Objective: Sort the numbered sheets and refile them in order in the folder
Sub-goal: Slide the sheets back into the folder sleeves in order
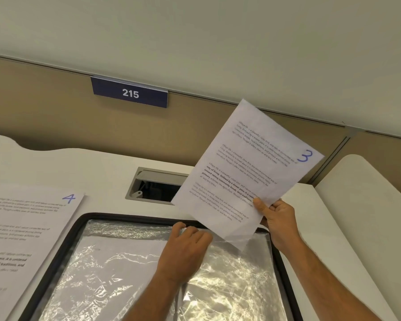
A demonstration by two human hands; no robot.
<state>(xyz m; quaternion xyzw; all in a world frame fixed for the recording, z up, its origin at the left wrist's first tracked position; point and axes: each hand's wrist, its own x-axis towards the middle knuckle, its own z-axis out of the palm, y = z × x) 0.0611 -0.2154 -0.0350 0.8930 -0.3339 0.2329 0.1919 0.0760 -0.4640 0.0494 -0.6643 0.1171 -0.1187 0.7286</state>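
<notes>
Sheet 3 (245, 172) light, floppy, held aloft over folder (285, 262) | right hand (279, 222) pinches its lower edge; best gripped there | left hand (185, 249) pinches slippery sleeve (232, 274) mouth | sheet 4 (26, 230) flat on desk (107, 167) left; cable hatch (155, 184) behind, nothing blocking.

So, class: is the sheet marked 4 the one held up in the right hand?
No: the right hand holds the sheet marked 3; the sheet marked 4 lies on the desk.
</notes>
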